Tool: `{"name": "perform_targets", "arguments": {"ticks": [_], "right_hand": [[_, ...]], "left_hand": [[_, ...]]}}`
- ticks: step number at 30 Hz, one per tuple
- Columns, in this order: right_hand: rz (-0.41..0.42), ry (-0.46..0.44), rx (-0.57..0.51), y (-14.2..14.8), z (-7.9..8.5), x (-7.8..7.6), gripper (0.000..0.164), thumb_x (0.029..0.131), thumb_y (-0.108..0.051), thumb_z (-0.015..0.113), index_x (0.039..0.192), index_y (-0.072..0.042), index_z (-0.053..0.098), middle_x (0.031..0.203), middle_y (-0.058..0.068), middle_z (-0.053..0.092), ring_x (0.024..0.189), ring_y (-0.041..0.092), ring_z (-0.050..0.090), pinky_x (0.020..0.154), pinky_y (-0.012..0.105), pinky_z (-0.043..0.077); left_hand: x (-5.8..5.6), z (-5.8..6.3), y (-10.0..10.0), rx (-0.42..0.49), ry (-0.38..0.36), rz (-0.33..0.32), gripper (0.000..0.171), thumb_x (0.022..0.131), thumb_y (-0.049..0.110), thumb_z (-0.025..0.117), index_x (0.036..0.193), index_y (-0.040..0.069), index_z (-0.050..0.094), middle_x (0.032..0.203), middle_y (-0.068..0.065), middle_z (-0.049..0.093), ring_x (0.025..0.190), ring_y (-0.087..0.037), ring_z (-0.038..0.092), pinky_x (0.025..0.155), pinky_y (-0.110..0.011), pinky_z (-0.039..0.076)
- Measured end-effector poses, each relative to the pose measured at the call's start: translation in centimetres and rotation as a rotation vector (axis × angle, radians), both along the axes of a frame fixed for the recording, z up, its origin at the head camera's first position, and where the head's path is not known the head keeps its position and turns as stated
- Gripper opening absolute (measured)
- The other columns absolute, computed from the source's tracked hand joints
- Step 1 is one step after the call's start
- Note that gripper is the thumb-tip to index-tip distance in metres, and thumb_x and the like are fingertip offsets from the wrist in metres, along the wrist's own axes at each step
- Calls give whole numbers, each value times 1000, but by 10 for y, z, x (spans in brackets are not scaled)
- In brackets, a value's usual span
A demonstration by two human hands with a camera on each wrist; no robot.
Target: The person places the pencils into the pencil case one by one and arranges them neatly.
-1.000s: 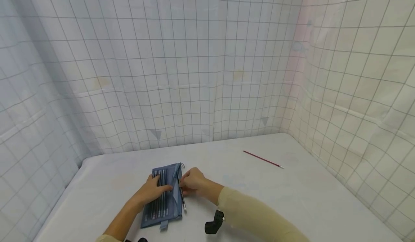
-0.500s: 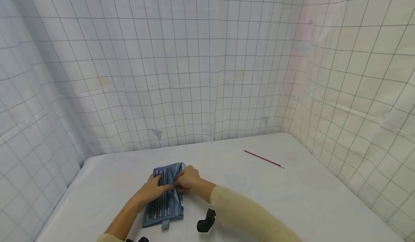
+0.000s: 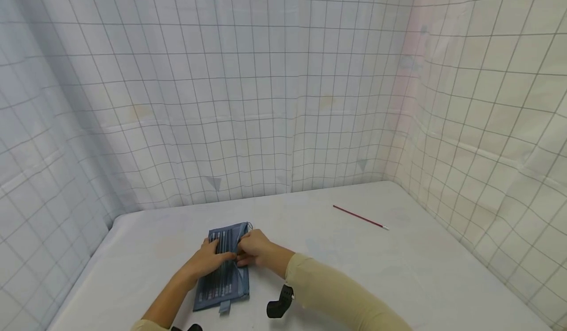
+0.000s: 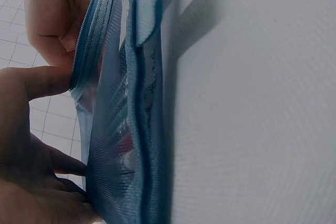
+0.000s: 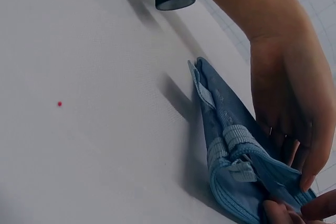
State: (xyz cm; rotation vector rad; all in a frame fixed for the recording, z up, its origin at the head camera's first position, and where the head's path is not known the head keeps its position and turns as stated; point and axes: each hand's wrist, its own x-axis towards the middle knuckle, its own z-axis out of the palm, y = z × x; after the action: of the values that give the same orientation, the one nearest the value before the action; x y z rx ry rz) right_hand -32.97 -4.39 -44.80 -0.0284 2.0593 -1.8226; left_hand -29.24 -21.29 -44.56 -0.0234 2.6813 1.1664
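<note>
A blue zip pencil case lies on the table, several pencils showing through its mesh front. My left hand rests spread on it, fingers over the mesh and thumb reaching to the opening edge. At that edge, my right hand curls its fingers and pinches the case beside the zip. In the right wrist view the zip edge gapes, and fingertips of my right hand are at it. Whether a pencil is inside my right hand is hidden.
A thin red pencil with a pale end lies at the back right of the white-covered table. Grid-patterned curtains surround the table. A black wrist camera hangs below my right sleeve.
My right hand has moved slightly left onto the case's opening edge. The dark pencil beneath it, seen earlier along that edge, no longer shows. My left hand has stayed put.
</note>
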Motion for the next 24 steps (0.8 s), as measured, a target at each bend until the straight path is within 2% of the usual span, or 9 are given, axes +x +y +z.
{"name": "perform_targets", "arguments": {"ticks": [3, 9, 18, 24], "right_hand": [[38, -14, -29, 3, -1, -2, 29, 93, 8, 59, 121, 6, 68, 87, 15, 67, 66, 20, 65, 64, 36, 62], [96, -7, -11, 13, 6, -4, 34, 90, 6, 67, 124, 3, 68, 90, 14, 72, 71, 21, 71, 65, 35, 62], [164, 30, 20, 28, 13, -11, 17, 94, -1, 71, 111, -1, 75, 94, 10, 74, 80, 24, 75, 64, 34, 61], [168, 54, 56, 39, 18, -14, 18, 96, -4, 70, 113, -1, 75, 97, 9, 75, 82, 26, 75, 65, 38, 62]], "left_hand": [[0, 0, -1, 5, 1, 1, 106, 94, 52, 68, 154, -19, 18, 157, -48, -4, 143, -66, 7, 113, -75, 16], [-1, -1, -2, -4, 0, 1, 106, 95, 54, 67, 154, -19, 18, 157, -48, -4, 142, -67, 7, 112, -75, 16], [-3, -2, -2, -17, 5, -2, 106, 94, 53, 67, 153, -20, 19, 156, -49, -3, 142, -67, 9, 112, -76, 18], [-3, -2, -1, -22, -3, 3, 105, 94, 52, 67, 153, -20, 19, 156, -49, -3, 142, -67, 10, 112, -76, 18]]}}
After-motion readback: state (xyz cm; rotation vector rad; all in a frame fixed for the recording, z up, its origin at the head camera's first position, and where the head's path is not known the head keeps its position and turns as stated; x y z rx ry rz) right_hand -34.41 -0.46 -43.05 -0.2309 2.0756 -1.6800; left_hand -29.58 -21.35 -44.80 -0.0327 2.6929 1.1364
